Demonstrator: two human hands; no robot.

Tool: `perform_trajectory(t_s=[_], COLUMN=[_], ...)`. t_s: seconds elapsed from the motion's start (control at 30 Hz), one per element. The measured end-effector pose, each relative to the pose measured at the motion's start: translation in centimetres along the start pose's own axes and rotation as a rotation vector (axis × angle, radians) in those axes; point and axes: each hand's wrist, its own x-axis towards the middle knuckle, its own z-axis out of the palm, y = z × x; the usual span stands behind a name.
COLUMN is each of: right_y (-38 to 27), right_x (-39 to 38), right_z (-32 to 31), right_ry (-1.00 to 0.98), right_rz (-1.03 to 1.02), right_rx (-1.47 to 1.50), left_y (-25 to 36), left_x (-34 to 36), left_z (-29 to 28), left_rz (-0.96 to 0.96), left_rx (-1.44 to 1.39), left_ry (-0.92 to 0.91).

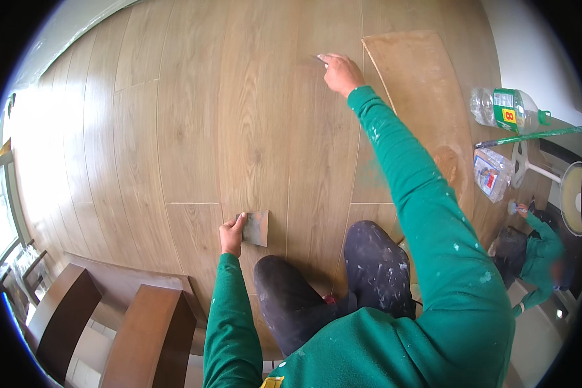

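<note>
My left hand (231, 234) grips a flat metal putty blade (257, 229), held near my left knee above the wood-look floor (252, 116). Orange-brown paste is smeared on its face. My right arm reaches far forward, and my right hand (343, 72) is closed round a thin dark tool (318, 59) that points left, low over the floor planks. Most of that tool is hidden by the fingers, so its kind is unclear. Pale thin joint lines run between the planks around both hands.
Right of my right arm lies a curved brown sheet (427, 84). Beyond it are a plastic bottle (507, 111), a green pole (543, 134) and a clear plastic packet (493, 173). Another person (540, 252) in green crouches far right. Brown wooden steps (142, 330) stand lower left.
</note>
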Motion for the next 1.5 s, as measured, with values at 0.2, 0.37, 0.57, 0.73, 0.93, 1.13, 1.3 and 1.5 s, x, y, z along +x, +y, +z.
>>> perform_trajectory(t_s=[0.2, 0.37, 0.57, 0.73, 0.93, 1.13, 1.3, 1.5], right_y=[-3.0, -1.7, 6.0, -0.8, -7.7, -16.1, -15.9, -13.2], right_x=[-2.9, -4.0, -3.2, -12.9, -25.5, -32.8, -33.3, -37.8], right_z=[1.8, 0.6, -1.4, -1.5, -8.1, -17.1, -24.0, -27.7], right_ry=[-0.040, -0.018, 0.046, -0.082, -0.272, -0.151, -0.025, -0.053], right_rz=[-0.187, -0.182, -0.073, -0.118, 0.513, 0.609, -0.173, -0.231], right_rx=[-0.051, -0.009, -0.082, 0.018, 0.775, 1.530, 0.791, 0.562], left_y=[0.7, -0.3, 0.6, 0.3, -0.3, 4.5, 7.3, 10.8], left_x=[-0.4, -0.1, -0.1, -0.3, -0.1, -7.0, -19.0, -29.1], left_z=[-0.1, -1.3, 0.4, -0.2, -0.6, 3.4, 14.5, 20.8], left_rz=[-0.024, -0.043, -0.014, 0.006, -0.020, 0.052, 0.087, 0.287], left_rx=[0.014, 0.036, 0.003, -0.006, 0.072, -0.392, -0.710, -0.671], left_ry=[0.009, 0.028, -0.006, 0.016, 0.015, -0.317, -0.321, -0.390])
